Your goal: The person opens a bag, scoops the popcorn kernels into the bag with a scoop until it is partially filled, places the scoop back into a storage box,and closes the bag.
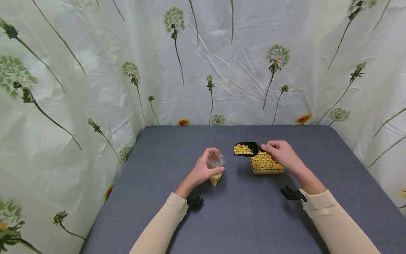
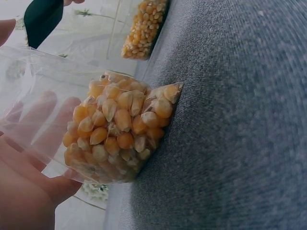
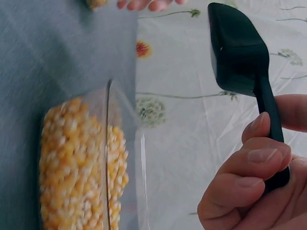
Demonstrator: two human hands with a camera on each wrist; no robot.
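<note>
Currently I read the head view first. Left hand (image 1: 203,170) is at the left of the work area, fingers and thumb curved around a clear bag (image 1: 215,178); the grip is narrow and holds the plastic. The bag stands roughly upright, mouth spread, corn kernels in its lower part. To the right, the right hand (image 1: 281,153) grips a black scoop (image 1: 254,147) by its handle, bowl pointing left, a load of yellow kernels (image 1: 242,149) in it. The scoop is raised, right of the bag and well apart from it, its bowl by the far left corner of a clear box (image 1: 267,172) filled with corn. All this is over a grey table (image 1: 228,222), with a flowered curtain (image 1: 228,106) on the far side.

Left wrist view, lying sideways: I see fingers through the plastic, thumb against the bag's near side. Kernels fill the lower bag, pale tips showing. Its base is at the table surface; contact I cannot confirm.

Right wrist view, also sideways: fingers wrap the scoop's handle, a firm hold. I get the bowl's underside, so the load is hidden. Box below, apart from the scoop, kernels visible through its clear wall.
</note>
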